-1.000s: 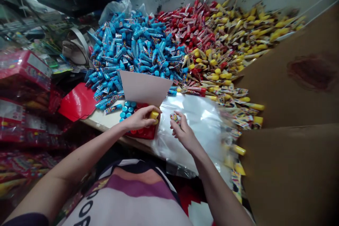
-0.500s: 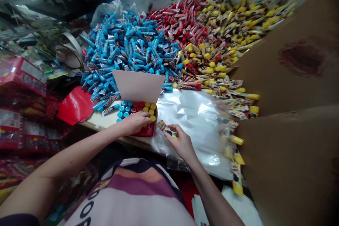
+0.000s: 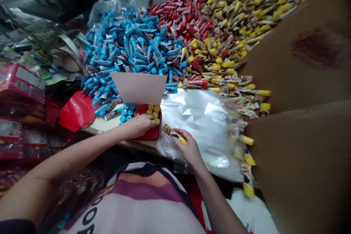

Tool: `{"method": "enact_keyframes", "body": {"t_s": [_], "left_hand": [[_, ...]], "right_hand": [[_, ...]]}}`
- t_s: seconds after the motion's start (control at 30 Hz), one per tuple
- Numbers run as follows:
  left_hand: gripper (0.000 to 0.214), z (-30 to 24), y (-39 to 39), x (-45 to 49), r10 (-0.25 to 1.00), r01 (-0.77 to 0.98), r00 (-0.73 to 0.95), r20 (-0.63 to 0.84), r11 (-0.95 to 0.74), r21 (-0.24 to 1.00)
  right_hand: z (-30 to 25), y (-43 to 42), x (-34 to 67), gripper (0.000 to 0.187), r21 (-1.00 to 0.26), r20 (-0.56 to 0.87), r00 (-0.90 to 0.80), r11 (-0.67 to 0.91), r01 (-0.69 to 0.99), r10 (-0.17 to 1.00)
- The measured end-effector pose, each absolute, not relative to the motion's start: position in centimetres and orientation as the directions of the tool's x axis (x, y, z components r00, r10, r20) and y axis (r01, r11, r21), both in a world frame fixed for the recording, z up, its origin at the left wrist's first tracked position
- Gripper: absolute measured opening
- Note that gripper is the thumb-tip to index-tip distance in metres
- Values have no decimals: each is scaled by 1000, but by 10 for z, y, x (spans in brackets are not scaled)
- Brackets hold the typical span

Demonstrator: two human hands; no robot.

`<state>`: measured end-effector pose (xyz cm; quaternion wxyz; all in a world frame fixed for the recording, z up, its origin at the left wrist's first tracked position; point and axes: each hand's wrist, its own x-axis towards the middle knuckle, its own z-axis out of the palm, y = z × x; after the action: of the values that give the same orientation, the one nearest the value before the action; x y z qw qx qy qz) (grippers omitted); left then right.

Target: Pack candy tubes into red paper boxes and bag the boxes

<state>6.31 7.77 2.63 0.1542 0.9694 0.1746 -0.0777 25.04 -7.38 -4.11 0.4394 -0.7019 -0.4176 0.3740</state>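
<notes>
A red box with its white lid flap raised stands at the table's edge. Upright inside it are tubes with blue caps, red caps and yellow caps in groups. My left hand reaches over the box's front, fingers bent down among the yellow caps; whatever the fingertips grip is hidden. Just right of the box, my right hand is closed on a yellow-capped tube with a printed wrapper, its wrapped end pointing at the box.
Behind the box lie heaped blue tubes, red tubes and yellow tubes. Clear plastic bags cover the table at right, beside a large cardboard carton. Red sheets and packed red boxes are at left.
The view has shifted slightly. My right hand's tube shows more of its length, with its yellow end clearer. My left hand stays at the yellow caps in the box.
</notes>
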Motion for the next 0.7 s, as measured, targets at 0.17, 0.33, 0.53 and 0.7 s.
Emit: {"method": "enact_keyframes", "body": {"t_s": [0.17,0.33,0.53,0.7], "left_hand": [[18,27,84,52,335,373,928,-163,-842,390],[10,63,67,23,600,464,787,146,-730,502],[11,96,52,-8,844,527,393,365,-532,662],[11,87,46,-14,865,498,359,349,-494,713]], "right_hand": [[-34,-75,240,30,-895,-37,279,-156,418,959],[-30,-62,221,18,-806,80,147,-23,592,986],[-32,-38,202,22,-659,115,-57,119,743,992],[-18,-22,192,23,-481,-50,-176,130,867,983]]}}
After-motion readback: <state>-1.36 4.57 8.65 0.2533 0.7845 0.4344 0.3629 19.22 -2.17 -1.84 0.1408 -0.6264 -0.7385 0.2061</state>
